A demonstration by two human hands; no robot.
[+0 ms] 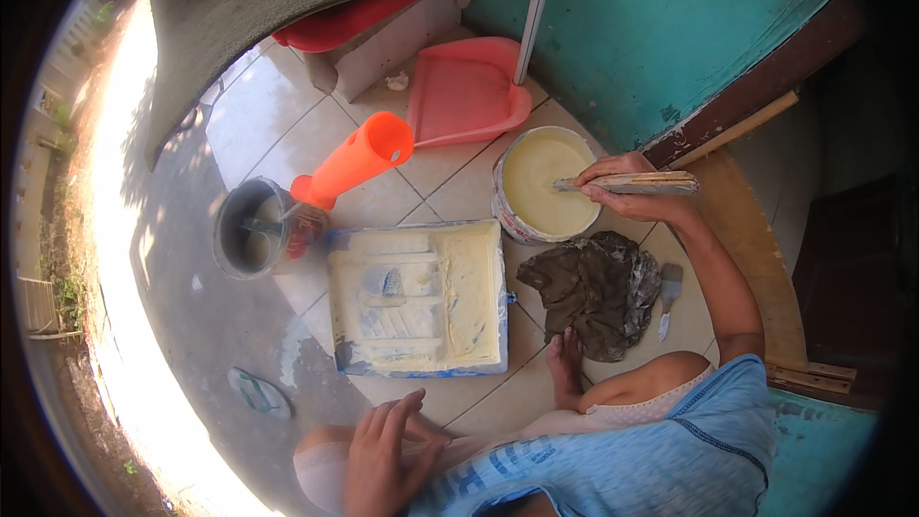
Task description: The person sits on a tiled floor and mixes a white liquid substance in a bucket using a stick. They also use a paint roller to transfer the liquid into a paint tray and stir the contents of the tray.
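Right hand (620, 182): fingers pressed together around a flat, worn wooden stick-like tool (667, 183) with paint-smeared edges, thumb and fingers pinching it near the middle. Tool sits roughly level over the right part of a round, pale-walled bucket (514, 227), its far end over the pale yellow paint (534, 165) inside. Can't tell if the tip is dipped or just above the surface. Butt end sticks out past the hand, to the right.

Left hand (385, 450): holding nothing, fingers slightly spread and loosely bent, by the person's left knee, below the tray. Can't tell how firmly it rests there.

Tray: rectangular blue plastic paint tray (421, 370), coated in cream-yellow paint, on the beige tile floor (380, 201), left of and below the bucket.

Crumpled dark brown cloth (586, 289) just below the bucket, beside the person's bare foot (566, 369). Small flat tool with grey head and whitish handle (671, 295) lies right of the cloth.

Upper left of the tray: round dark grey pail (226, 235), bright orange plastic tube (349, 165) tilted beside it. Pinkish-red plastic dustpan (466, 96) lies above the bucket, near the teal painted wall (661, 29).
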